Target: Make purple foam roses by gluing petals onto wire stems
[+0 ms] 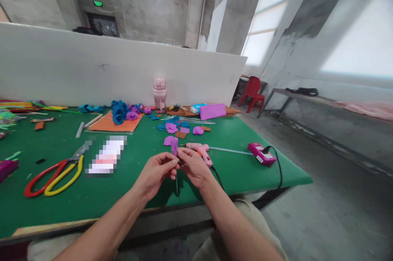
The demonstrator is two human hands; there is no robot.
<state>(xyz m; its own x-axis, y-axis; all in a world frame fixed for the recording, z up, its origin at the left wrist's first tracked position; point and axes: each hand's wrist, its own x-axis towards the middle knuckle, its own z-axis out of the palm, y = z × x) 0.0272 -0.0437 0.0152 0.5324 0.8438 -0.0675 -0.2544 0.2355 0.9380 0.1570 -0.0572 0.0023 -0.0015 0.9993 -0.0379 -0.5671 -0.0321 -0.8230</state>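
Observation:
Over the near edge of the green table (92, 195), my left hand (155, 173) and my right hand (192, 166) meet with fingers pinched together. Between them stands a small purple paper petal (174, 145) on a thin dark wire stem (177, 182) that hangs down below the hands. Both hands grip this piece. A pink glue gun (199, 149) lies just behind my right hand.
Scissors with red and yellow handles (53, 177) lie at the left. Purple and blue paper pieces (178, 128), blue and purple paper flowers (123, 111) on an orange sheet, a pink bottle (160, 94) and a pink power strip (262, 154) sit further back. A white partition backs the table.

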